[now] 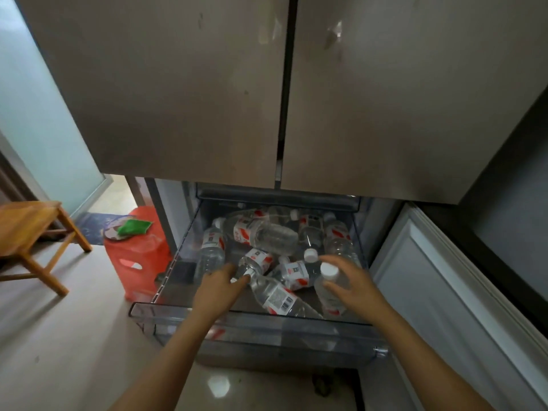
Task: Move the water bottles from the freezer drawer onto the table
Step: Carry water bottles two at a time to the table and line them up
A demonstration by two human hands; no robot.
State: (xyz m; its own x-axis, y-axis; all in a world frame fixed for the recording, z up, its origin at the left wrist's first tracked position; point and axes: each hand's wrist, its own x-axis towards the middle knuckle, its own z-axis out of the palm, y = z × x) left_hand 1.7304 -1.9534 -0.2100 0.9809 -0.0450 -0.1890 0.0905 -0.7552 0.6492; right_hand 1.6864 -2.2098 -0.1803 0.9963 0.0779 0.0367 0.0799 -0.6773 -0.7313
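Just below the two shut fridge doors [207, 84], the freezer drawer [267, 330] stands pulled out toward the person. Its clear front wall is at 6 o'clock and its clear side walls run back at 9 and 3. The water bottles [267, 232] lie jumbled inside, most on their sides, heaped from the middle back to 12 o'clock and leaning on one another. A strip of bare drawer floor shows along the 9 o'clock wall.

Both hands are past the front wall and inside the drawer. The left hand [221, 287], at about 7 o'clock, stretches its fingers to the white cap end of a labelled bottle [259, 261] lying slantwise. Blur hides whether they pinch it or only touch it, so I cannot tell. The right hand [353, 280], at 5 o'clock, is spread open, fingers curved around a capped bottle [327, 292] without closing on it. That bottle stands tilted in the front right corner.

Outside, an open side door [444, 292] hems the drawer in at 3 o'clock. At 9 o'clock a red stool [133, 262] with a green cloth [133, 227] on it sits just beside the drawer wall. A wooden stool [26, 221] stands farther off, with open floor [74, 336] between the two and on toward 7 o'clock.
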